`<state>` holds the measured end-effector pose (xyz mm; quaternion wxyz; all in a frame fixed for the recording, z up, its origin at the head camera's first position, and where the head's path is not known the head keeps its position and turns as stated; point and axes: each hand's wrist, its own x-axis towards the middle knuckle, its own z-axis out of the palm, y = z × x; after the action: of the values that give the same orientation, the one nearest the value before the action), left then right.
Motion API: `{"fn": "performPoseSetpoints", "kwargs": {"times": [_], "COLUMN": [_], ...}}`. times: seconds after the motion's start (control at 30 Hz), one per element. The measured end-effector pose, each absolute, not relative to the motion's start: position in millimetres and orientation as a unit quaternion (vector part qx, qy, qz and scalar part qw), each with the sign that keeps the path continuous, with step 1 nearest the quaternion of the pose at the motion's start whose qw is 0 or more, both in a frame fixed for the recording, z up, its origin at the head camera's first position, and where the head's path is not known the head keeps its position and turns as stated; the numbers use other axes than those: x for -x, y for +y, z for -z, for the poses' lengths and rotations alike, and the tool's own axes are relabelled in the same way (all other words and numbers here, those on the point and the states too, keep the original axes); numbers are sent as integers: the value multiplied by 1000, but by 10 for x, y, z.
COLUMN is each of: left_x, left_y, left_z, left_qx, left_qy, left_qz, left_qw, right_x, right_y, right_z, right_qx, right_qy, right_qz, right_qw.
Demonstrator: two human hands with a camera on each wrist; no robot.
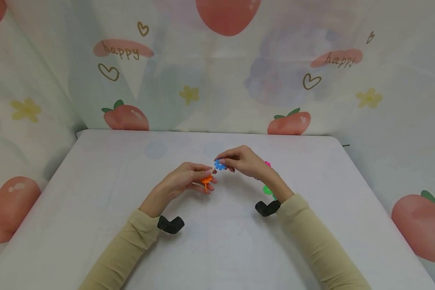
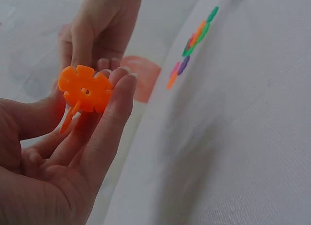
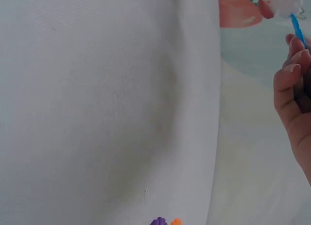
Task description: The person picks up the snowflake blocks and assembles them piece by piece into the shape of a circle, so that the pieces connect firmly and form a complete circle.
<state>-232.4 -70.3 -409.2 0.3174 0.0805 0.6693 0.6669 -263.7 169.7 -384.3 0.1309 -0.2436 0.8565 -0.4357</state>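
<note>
My left hand (image 1: 185,179) pinches orange notched plastic discs (image 1: 206,179) joined at an angle, between thumb and fingers. In the left wrist view one orange disc (image 2: 101,93) faces the camera, and the other is seen edge-on below it. Higher and to the right, my right hand (image 1: 244,160) pinches a blue notched disc (image 1: 219,164) by its edge. A whitish, see-through disc (image 3: 287,4) lies between the blue disc and the left hand; the blue disc's edge meets it in the right wrist view. Both hands are raised over the table.
Loose discs lie on the white table (image 1: 210,249) beneath and beside the right forearm, among them a pink one (image 1: 267,164) and a green one (image 1: 267,190). A purple disc (image 2: 183,65) is also there. Black wrist cameras (image 1: 171,224) stick out from both sleeves. A printed cloth backdrop stands behind.
</note>
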Motion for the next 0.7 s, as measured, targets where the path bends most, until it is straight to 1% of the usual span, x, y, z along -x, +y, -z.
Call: {"fn": "performPoseSetpoints", "kwargs": {"times": [0.33, 0.5, 0.6, 0.7], "left_x": [2336, 2332, 2330, 2326], "left_y": [-714, -727, -734, -733], "left_z": [4119, 4129, 4118, 4098], "left_qx": [-71, -71, -76, -90], "left_qy": [676, 684, 692, 687], "left_qz": [-665, -661, -653, -650], "left_qw": [309, 301, 298, 313], "right_x": [2644, 2649, 2655, 2670], "right_y": [1633, 1575, 1559, 1547], "right_z": [3865, 3897, 3927, 3964], "right_qx": [256, 267, 259, 227], "right_qy": [846, 837, 842, 847], "right_qz": [445, 452, 449, 461], "right_qw": [143, 157, 151, 136]}}
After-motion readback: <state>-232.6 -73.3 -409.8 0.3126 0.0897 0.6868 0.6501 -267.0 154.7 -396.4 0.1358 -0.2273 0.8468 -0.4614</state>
